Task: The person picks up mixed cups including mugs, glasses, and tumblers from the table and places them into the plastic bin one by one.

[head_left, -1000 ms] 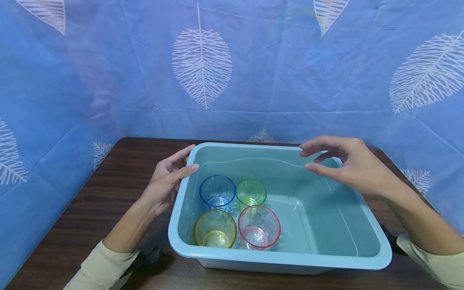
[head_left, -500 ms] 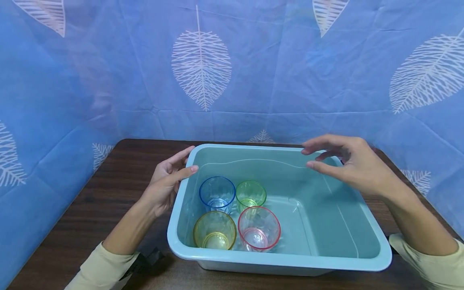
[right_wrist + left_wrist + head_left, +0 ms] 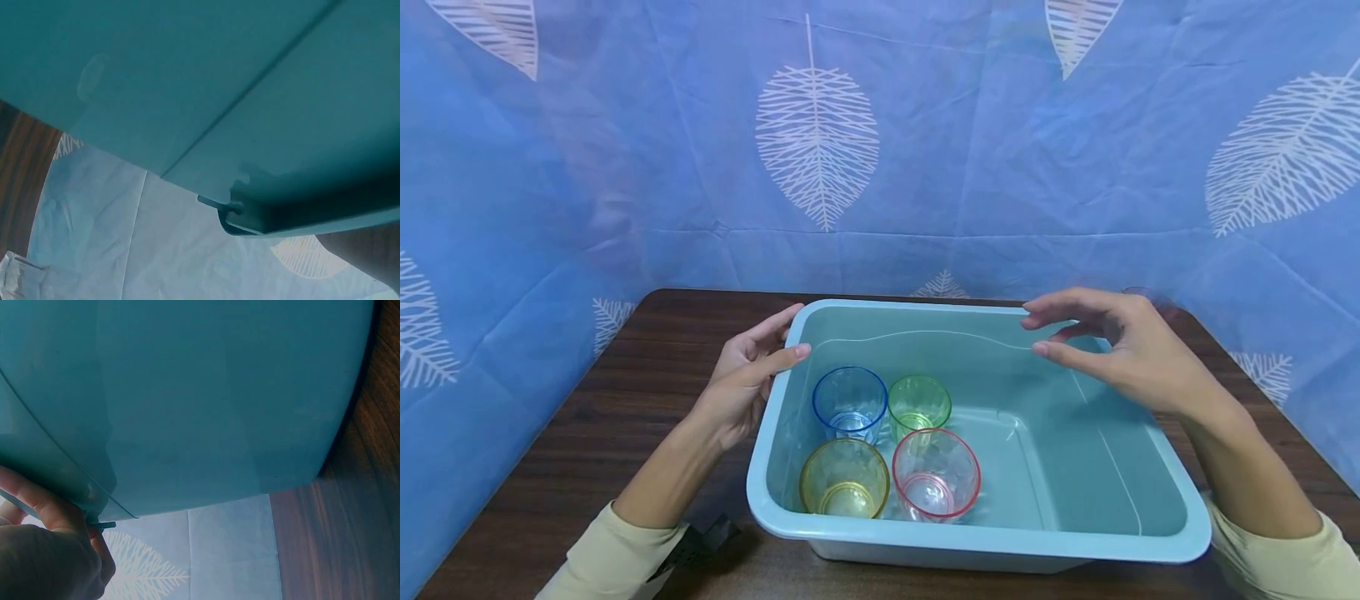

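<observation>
A light blue plastic basin [image 3: 970, 546] stands on the table, with glasses grouped in its left half. At the back of the group are a blue-rimmed glass [image 3: 850, 417] and a smaller green glass [image 3: 919, 408]. In front of them are a yellow glass [image 3: 846, 492] and a red-rimmed glass [image 3: 936, 479]. My left hand [image 3: 741, 379] grips the basin's left rim near the back corner, thumb over the top. Over the back right corner is my right hand [image 3: 1123, 350], fingers curved apart from the thumb, holding nothing. The left wrist view shows the left fingers [image 3: 53, 509] at the basin's rim.
Behind my right hand, a clear glass [image 3: 1161, 307] shows partly near the back right of the table. The dark wooden table [image 3: 572, 450] extends left of the basin. A blue cloth [image 3: 940, 150] with white leaf prints hangs behind the table.
My right forearm and sleeve have swung inward to the left, while the right hand stays nearly in place and has dipped slightly. The left hand, basin and glasses keep their places.
</observation>
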A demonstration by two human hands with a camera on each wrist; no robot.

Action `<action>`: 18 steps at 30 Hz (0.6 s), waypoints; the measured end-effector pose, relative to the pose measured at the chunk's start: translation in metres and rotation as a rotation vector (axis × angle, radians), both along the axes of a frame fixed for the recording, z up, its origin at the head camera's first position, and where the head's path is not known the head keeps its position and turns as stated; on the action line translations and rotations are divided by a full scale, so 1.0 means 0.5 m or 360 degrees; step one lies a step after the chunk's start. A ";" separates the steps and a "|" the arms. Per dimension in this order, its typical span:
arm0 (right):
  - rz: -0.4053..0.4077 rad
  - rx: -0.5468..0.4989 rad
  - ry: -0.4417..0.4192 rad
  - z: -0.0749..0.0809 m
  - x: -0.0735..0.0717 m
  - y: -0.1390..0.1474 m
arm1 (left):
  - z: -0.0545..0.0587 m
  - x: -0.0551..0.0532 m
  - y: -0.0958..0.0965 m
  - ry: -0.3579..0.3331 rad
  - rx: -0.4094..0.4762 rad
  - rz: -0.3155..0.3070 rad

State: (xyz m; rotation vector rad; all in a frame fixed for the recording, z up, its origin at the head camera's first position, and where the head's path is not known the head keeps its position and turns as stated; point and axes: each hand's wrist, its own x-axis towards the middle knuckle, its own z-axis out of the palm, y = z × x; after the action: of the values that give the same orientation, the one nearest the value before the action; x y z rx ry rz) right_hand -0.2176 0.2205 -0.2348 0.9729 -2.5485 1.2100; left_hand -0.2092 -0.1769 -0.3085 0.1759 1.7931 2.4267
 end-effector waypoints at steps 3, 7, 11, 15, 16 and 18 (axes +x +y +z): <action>-0.0006 -0.0028 0.0016 -0.002 0.002 -0.001 | 0.001 0.000 0.000 -0.0001 -0.0004 0.0005; -0.0012 -0.0069 0.0012 -0.005 0.004 -0.003 | 0.002 0.001 -0.001 -0.0005 -0.0006 0.0009; -0.0015 -0.0103 -0.0011 -0.010 0.010 -0.001 | 0.000 0.001 -0.001 -0.0002 -0.0003 -0.0003; 0.0003 -0.0155 -0.0023 -0.010 0.013 -0.001 | 0.000 0.001 -0.001 0.0000 -0.0015 0.0004; 0.0008 -0.0174 -0.0024 -0.009 0.014 0.000 | 0.000 0.000 0.000 -0.0001 -0.0018 0.0004; 0.0029 -0.0223 -0.0037 -0.007 0.014 0.004 | 0.002 0.000 0.002 -0.0008 -0.0026 0.0010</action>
State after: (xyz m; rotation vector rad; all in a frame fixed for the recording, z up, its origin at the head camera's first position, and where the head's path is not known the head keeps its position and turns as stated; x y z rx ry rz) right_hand -0.2108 0.2226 -0.2384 0.9584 -2.4380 1.3913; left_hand -0.2094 -0.1760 -0.3078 0.1630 1.8135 2.4136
